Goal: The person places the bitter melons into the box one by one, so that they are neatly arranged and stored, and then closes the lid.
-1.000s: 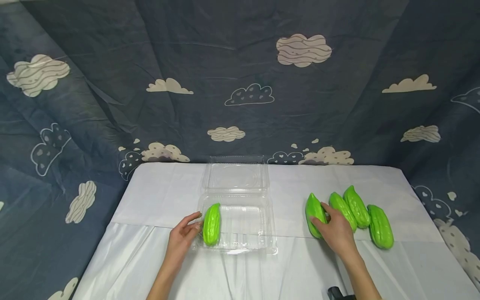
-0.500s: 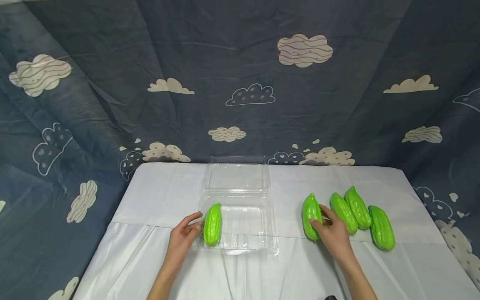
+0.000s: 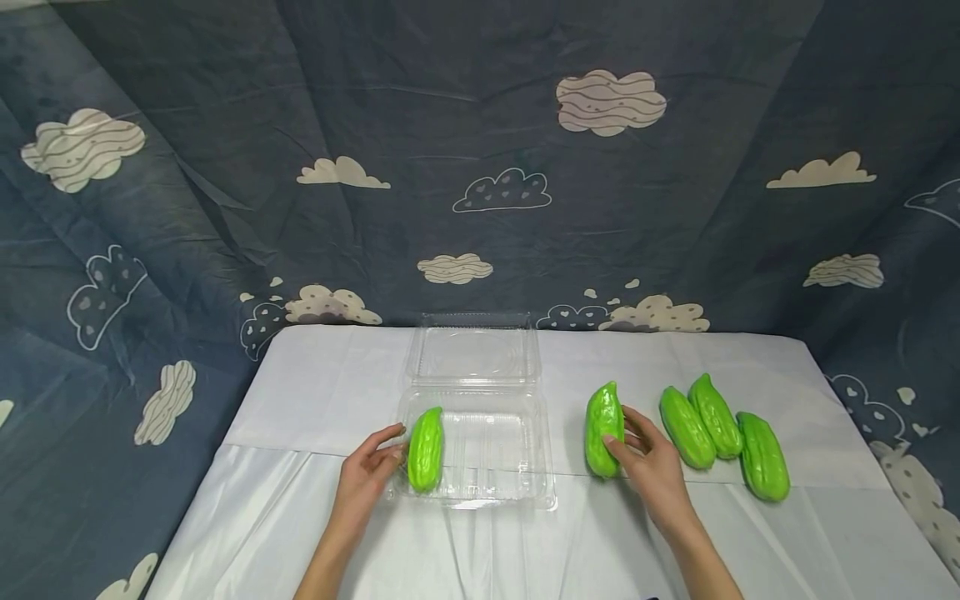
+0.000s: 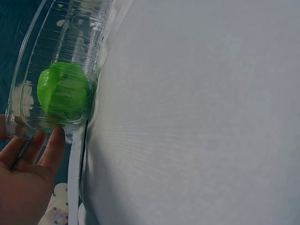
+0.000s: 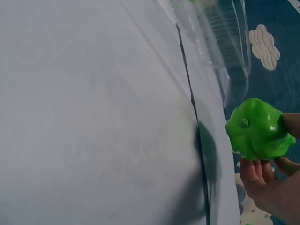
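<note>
In the head view my right hand (image 3: 651, 462) grips a bright green, ridged bitter melon (image 3: 602, 429), thumb on one side and fingers on the other. The right wrist view shows the held melon (image 5: 258, 129) end-on, above its shadow on the cloth. My left hand (image 3: 367, 467) holds the left edge of a clear plastic clamshell container (image 3: 487, 492). Its fingertips meet the container's end wall (image 4: 28, 124) in the left wrist view. A second bitter melon (image 3: 425, 450) lies lengthwise inside, along the left side of the container's base. The lid (image 3: 474, 354) lies folded back behind it.
Several more bitter melons (image 3: 687, 427) lie grouped on the table's right side, the rightmost one (image 3: 763, 457) slightly nearer the front. White cloth (image 3: 300, 392) covers the table. Behind it hangs a dark curtain (image 3: 480, 125) with cloud prints.
My right hand has moved left with the gripped bitter melon, away from the group and closer to the container. The left hand, the container and the melon inside stay in place.
</note>
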A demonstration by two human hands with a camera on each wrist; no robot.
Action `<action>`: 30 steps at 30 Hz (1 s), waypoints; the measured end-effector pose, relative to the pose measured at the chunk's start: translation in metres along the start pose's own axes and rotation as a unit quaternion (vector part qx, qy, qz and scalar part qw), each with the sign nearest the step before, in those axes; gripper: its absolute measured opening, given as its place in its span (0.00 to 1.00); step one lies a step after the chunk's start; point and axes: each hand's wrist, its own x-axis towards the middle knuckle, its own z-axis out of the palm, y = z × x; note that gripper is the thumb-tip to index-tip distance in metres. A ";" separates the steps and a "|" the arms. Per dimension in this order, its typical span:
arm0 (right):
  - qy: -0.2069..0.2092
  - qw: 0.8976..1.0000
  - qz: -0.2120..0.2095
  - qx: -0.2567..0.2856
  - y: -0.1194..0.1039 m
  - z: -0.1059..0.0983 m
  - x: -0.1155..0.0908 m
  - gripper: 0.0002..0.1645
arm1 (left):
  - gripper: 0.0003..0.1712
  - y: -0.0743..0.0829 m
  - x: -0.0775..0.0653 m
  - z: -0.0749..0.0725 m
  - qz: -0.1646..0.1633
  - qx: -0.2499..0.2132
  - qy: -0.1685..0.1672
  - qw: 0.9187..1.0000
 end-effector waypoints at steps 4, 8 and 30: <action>-0.005 1.000 0.003 0.012 -0.008 0.004 -0.001 0.39 | 0.22 0.000 0.000 0.000 0.003 0.000 0.000 1.000; -0.003 1.000 0.002 0.017 -0.016 0.008 -0.003 0.40 | 0.22 0.000 0.000 0.000 0.010 -0.002 -0.001 1.000; -0.052 0.992 -0.021 0.113 -0.034 0.041 -0.018 0.36 | 0.21 0.000 -0.001 0.001 0.004 -0.003 0.004 1.000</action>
